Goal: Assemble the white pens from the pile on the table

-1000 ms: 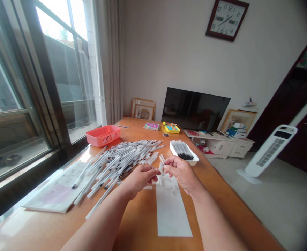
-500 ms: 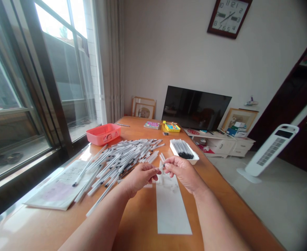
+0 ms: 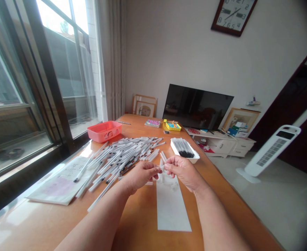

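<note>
My left hand (image 3: 140, 176) and my right hand (image 3: 181, 170) meet over the wooden table (image 3: 137, 223), fingers pinched together on a small white pen part (image 3: 162, 168) held between them. A big heap of white pens (image 3: 122, 157) lies just left of my left hand. A white tray of black pen refills (image 3: 184, 149) sits right behind my right hand. A white paper strip (image 3: 171, 205) lies under and in front of my hands.
A pink plastic basket (image 3: 104, 130) stands at the far left of the table. Printed sheets (image 3: 61, 181) lie by the window edge. A yellow box (image 3: 172, 126) and a small book (image 3: 152, 123) sit at the far end. A white tower fan (image 3: 270, 151) stands on the floor, right.
The camera has tilted slightly down, so everything sits a little higher in view. My hands stay pinched together on the same small part.
</note>
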A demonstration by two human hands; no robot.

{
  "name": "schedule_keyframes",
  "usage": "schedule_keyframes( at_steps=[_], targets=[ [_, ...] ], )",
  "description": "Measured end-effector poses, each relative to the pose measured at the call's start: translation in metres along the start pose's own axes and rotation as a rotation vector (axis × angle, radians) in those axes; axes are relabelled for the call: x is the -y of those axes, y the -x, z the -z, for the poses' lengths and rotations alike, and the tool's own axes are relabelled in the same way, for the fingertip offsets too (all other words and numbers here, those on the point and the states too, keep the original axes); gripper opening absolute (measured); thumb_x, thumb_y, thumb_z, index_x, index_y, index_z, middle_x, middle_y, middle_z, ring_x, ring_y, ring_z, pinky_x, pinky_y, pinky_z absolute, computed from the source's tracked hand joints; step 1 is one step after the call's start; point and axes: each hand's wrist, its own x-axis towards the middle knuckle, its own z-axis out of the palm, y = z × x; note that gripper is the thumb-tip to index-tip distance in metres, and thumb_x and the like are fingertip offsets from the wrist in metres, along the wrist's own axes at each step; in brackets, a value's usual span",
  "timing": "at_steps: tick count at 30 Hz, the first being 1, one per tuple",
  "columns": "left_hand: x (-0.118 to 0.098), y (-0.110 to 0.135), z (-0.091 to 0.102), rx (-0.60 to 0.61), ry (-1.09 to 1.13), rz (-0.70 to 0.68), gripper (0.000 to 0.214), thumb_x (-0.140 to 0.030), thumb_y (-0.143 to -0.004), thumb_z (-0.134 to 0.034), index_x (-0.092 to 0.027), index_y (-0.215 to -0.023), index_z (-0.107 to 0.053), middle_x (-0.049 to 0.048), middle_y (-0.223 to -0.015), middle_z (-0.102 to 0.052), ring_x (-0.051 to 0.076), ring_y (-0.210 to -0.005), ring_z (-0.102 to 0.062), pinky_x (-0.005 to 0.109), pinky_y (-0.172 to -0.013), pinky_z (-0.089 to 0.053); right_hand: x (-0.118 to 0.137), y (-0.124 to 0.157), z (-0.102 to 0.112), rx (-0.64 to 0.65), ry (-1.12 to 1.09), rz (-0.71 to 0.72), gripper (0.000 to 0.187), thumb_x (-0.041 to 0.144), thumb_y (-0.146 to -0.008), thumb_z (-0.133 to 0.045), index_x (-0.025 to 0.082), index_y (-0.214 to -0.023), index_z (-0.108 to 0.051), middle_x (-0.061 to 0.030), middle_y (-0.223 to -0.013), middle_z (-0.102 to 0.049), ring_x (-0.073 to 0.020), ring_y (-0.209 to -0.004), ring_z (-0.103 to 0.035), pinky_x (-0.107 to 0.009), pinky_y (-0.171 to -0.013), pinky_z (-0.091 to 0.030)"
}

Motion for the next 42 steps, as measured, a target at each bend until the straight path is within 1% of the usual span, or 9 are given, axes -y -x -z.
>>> schedule_keyframes(
  at_steps=[6,12,16,21,28,32,36,39,42],
  targets=[
    [-0.001,0.001,-0.001,0.008,-0.059,-0.053,0.043,-0.059,-0.075,-0.07,-0.017,-0.08,-0.073,0.0053,-0.075,-0.067,0.016,-0.068,-0.056,0.027,-0.065,-0.04,0.0,0.001,-0.003,0.0,0.123,-0.032,0.03,0.048,-0.083,-0.068,0.02,-0.082,-0.058,0.0016,-0.07,-0.062,-0.011,-0.058,-0.051,-0.023,-0.053,-0.037],
    [-0.005,0.002,-0.004,0.014,-0.059,-0.049,0.043,-0.06,-0.073,-0.071,-0.017,-0.074,-0.071,0.0054,-0.073,-0.066,0.017,-0.068,-0.056,0.027,-0.065,-0.042,-0.009,-0.005,-0.004,-0.057,0.337,0.074,0.047,0.061,-0.088,-0.058,0.021,-0.066,-0.05,0.0041,-0.057,-0.047,-0.0114,-0.054,-0.04,-0.024,-0.051,-0.031],
    [-0.004,0.002,-0.004,0.031,-0.068,-0.036,0.042,-0.059,-0.076,-0.069,-0.017,-0.078,-0.071,0.0049,-0.075,-0.065,0.016,-0.068,-0.055,0.027,-0.066,-0.042,-0.01,-0.005,-0.001,-0.064,0.325,0.043,0.054,0.068,-0.09,-0.048,0.021,-0.064,-0.053,0.0018,-0.055,-0.05,-0.0131,-0.051,-0.044,-0.027,-0.051,-0.033],
    [-0.001,0.0,-0.003,0.015,-0.091,-0.048,0.041,-0.059,-0.079,-0.066,-0.018,-0.079,-0.071,0.0043,-0.076,-0.065,0.016,-0.068,-0.055,0.027,-0.066,-0.041,-0.003,0.001,0.0,-0.034,0.356,0.086,0.042,0.057,-0.092,-0.052,0.021,-0.07,-0.057,0.0002,-0.065,-0.06,-0.0136,-0.056,-0.049,-0.027,-0.055,-0.037],
    [0.007,-0.004,-0.005,0.006,-0.142,-0.112,0.04,-0.057,-0.082,-0.064,-0.018,-0.082,-0.07,0.0035,-0.075,-0.064,0.015,-0.067,-0.054,0.027,-0.064,-0.041,-0.013,-0.005,-0.002,-0.073,0.454,0.112,0.049,0.061,-0.091,-0.052,0.021,-0.062,-0.052,0.0021,-0.055,-0.048,-0.0132,-0.054,-0.042,-0.026,-0.051,-0.03],
    [0.008,-0.005,-0.004,-0.007,-0.175,-0.131,0.041,-0.057,-0.084,-0.06,-0.017,-0.083,-0.069,0.0036,-0.077,-0.065,0.015,-0.066,-0.054,0.026,-0.063,-0.041,-0.015,-0.008,-0.001,-0.112,0.46,0.079,0.054,0.066,-0.092,-0.046,0.021,-0.064,-0.054,0.0013,-0.055,-0.05,-0.0137,-0.053,-0.044,-0.026,-0.052,-0.031],
    [0.006,-0.004,-0.002,-0.026,-0.202,-0.115,0.041,-0.056,-0.084,-0.06,-0.016,-0.082,-0.069,0.0039,-0.078,-0.066,0.015,-0.067,-0.054,0.026,-0.064,-0.042,-0.007,-0.004,-0.001,-0.077,0.424,0.11,0.048,0.06,-0.096,-0.042,0.021,-0.072,-0.055,0.0014,-0.061,-0.055,-0.0142,-0.057,-0.048,-0.026,-0.058,-0.037],
    [0.007,-0.005,-0.001,-0.026,-0.207,-0.123,0.041,-0.055,-0.085,-0.06,-0.016,-0.084,-0.069,0.0034,-0.077,-0.065,0.014,-0.067,-0.053,0.026,-0.063,-0.041,-0.006,-0.003,-0.001,-0.039,0.424,0.136,0.042,0.055,-0.097,-0.044,0.021,-0.072,-0.051,0.0027,-0.063,-0.052,-0.0132,-0.058,-0.045,-0.026,-0.056,-0.035],
    [0.011,-0.008,-0.002,-0.028,-0.242,-0.188,0.038,-0.052,-0.086,-0.06,-0.016,-0.085,-0.069,0.0017,-0.074,-0.061,0.014,-0.066,-0.05,0.025,-0.063,-0.04,-0.013,-0.006,-0.003,-0.068,0.441,0.144,0.042,0.053,-0.096,-0.046,0.021,-0.069,-0.046,0.0036,-0.061,-0.046,-0.0129,-0.058,-0.041,-0.026,-0.054,-0.032]
  ],
)
